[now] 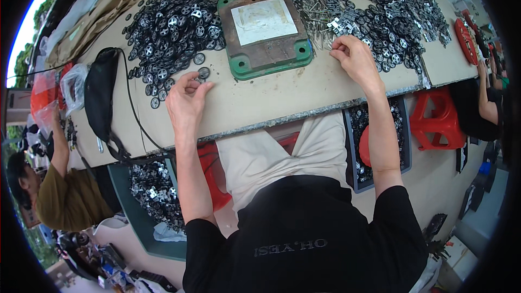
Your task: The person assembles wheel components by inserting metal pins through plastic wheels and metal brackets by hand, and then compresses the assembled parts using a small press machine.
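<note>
My left hand is at the near edge of a heap of small black wheels with silvery spokes. Its thumb and fingers are curled together at one small wheel. On the other side, my right hand has thumb and forefinger pinched on what looks like a thin metal pin, close to a pile of metal pins. Between the hands stands a green press base with a pale plate on top.
More wheels and silvery parts lie far right. Below the table edge are a green bin and a grey crate of parts. A black bag with a cord lies left. A red stool and co-workers flank me.
</note>
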### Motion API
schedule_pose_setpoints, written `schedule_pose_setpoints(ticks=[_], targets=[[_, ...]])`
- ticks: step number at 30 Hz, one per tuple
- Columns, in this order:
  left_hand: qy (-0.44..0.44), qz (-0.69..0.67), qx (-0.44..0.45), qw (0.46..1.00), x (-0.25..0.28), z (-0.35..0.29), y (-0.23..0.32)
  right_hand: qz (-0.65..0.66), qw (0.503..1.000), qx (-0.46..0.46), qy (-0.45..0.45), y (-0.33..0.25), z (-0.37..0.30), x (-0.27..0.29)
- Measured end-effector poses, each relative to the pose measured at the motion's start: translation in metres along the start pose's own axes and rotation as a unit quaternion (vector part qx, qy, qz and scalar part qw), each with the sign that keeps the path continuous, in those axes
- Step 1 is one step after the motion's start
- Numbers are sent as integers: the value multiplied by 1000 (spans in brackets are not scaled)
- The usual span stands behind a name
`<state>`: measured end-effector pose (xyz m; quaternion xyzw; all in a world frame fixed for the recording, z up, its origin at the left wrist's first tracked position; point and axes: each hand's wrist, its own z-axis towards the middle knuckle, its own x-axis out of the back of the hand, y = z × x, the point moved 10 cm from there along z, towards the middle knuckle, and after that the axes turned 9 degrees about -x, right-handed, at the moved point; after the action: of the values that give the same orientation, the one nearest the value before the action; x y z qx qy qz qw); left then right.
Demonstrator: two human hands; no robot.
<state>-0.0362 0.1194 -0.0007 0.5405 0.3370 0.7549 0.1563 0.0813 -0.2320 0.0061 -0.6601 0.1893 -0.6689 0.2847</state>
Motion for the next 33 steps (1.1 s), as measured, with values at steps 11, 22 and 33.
schedule_pose_setpoints(ticks=[11, 22, 33], targets=[[61, 120, -200, 971, -9, 15, 48, 10, 1000, 2, -4, 2, 1, 4], [-60, -403, 36, 912, -50, -25, 43, -9, 1000, -1, -8, -1, 3, 10], [-176, -682, 184, 685, -122, -76, 81, -106, 992, 66, -31, -23, -3, -11]])
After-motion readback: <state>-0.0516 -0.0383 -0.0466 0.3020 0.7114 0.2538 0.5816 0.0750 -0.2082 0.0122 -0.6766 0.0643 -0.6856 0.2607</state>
